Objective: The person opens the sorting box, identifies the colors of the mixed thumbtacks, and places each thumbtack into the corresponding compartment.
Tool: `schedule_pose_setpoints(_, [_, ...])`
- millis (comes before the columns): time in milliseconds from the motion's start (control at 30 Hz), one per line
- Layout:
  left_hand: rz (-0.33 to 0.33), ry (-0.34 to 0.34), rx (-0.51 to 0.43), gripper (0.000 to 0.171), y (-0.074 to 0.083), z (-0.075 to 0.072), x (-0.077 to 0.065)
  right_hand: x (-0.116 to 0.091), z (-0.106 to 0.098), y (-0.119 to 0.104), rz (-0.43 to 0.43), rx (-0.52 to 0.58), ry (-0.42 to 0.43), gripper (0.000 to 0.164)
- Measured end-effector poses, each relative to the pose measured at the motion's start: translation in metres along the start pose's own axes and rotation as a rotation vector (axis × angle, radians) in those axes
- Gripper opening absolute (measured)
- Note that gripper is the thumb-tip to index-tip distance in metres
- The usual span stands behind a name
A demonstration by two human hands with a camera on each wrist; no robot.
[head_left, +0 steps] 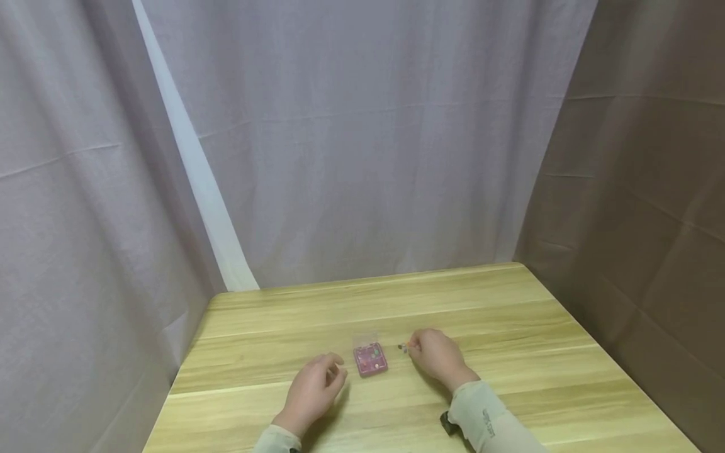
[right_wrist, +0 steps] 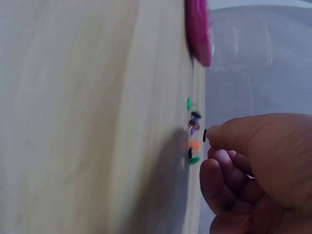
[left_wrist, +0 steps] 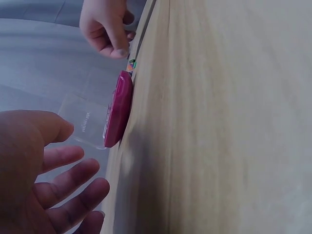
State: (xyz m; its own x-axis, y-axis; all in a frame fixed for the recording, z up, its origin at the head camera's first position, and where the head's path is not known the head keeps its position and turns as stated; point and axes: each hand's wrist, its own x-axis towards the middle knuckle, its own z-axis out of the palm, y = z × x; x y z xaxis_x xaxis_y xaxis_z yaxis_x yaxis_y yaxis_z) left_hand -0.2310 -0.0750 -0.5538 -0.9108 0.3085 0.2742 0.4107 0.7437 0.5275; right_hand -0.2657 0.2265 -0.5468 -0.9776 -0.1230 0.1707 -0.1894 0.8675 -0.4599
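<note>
A pink box with a clear lid tipped back lies on the table, small coloured pieces inside it. To the right of it lies a loose little heap of thumbtacks, green, black, purple and orange. Over this heap my right hand pinches a small black thumbtack at the tips of thumb and forefinger. On the box's left, my left hand hovers with fingers loosely bent and parted, holding nothing.
The wood-grain table has rounded far corners. Grey curtains hang behind and on the left, with a pale gap between them; a darker curtain closes the right side.
</note>
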Motion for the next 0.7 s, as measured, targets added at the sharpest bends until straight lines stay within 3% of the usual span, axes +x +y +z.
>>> schedule_pose_setpoints(267, [0.006, 0.008, -0.005, 0.026, 0.000, 0.000, -0.003, 0.001, 0.003, -0.025, -0.065, 0.039, 0.022, 0.012])
schedule_pose_setpoints(700, [0.019, 0.019, -0.004, 0.024, 0.006, 0.001, -0.002, 0.001, 0.016, -0.058, -0.138, 0.046, -0.036, 0.010])
